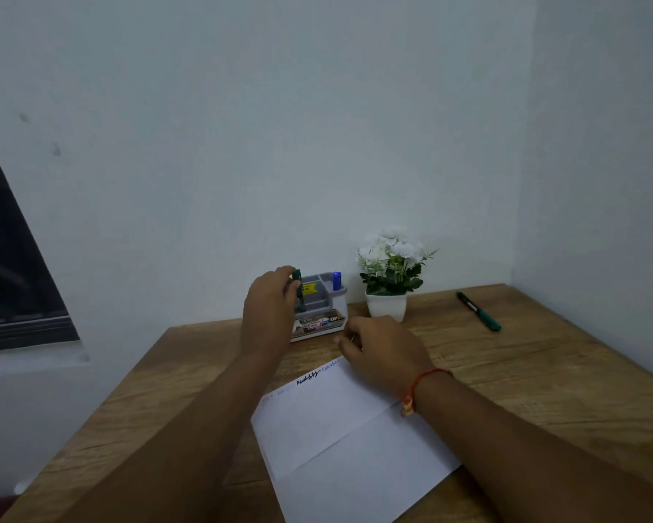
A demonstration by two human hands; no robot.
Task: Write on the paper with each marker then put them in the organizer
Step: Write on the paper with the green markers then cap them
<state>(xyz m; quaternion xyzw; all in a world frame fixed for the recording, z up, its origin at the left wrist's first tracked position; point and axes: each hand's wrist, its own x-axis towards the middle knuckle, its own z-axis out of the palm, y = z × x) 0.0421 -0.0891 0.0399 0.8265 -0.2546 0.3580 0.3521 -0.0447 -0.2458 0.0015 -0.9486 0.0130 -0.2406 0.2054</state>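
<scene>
A grey organizer (323, 296) stands at the back of the wooden table against the wall, with a blue marker (336, 281) upright in its right compartment. My left hand (266, 309) pinches a dark green marker (298, 285) upright over the organizer's left side. My right hand (383, 352) rests with loosely curled fingers on the far corner of the white paper (340, 439), which carries short lines of writing along its top edge. Another green marker (479, 311) lies on the table to the right.
A white pot of white flowers (387, 281) stands right of the organizer. The wooden table (525, 371) fills a corner between two pale walls. A dark window (11, 266) is on the left. A red thread bracelet circles my right wrist.
</scene>
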